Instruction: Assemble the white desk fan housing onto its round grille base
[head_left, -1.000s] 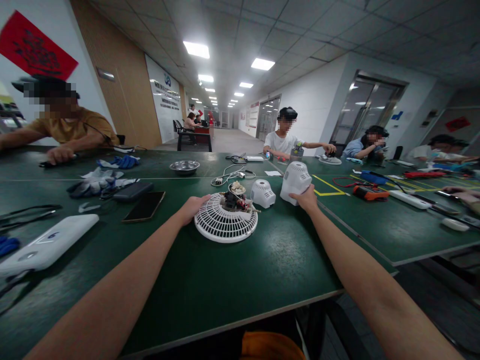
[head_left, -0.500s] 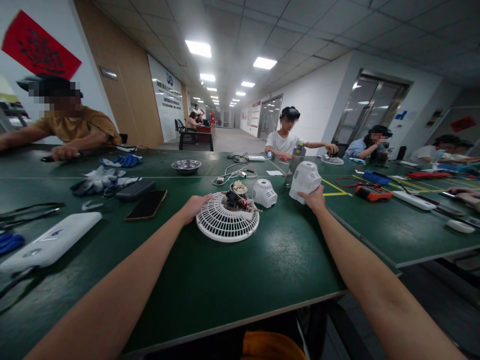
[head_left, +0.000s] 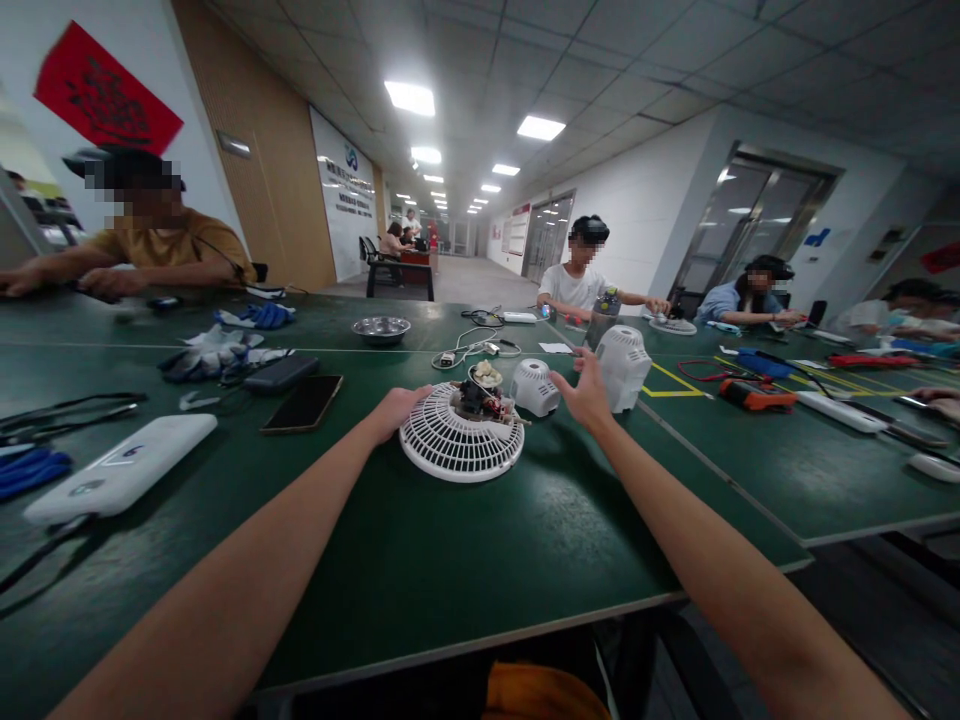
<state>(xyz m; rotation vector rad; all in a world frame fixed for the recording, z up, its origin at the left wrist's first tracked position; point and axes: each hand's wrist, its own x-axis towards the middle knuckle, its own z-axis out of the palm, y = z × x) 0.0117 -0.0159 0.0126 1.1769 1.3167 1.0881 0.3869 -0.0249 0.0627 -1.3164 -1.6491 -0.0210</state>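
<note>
A round white fan grille lies on the green table, with an exposed motor and wiring on top of it. My left hand grips the grille's left rim. Over the table to the right, my right hand has its thumb and fingers apart and holds nothing. Just left of its thumb stands a small white vented motor cover; I cannot tell whether they touch. Beyond it, to the right, a taller white plastic housing stands on the table.
A metal bowl and a white cable lie behind the grille. To the left are a phone, a white power bank and work gloves. An orange multimeter lies right. Co-workers sit around the table.
My right hand has let go of the tall white housing, which now stands on the table, and has moved left toward the small cover. My left hand stays on the grille.
</note>
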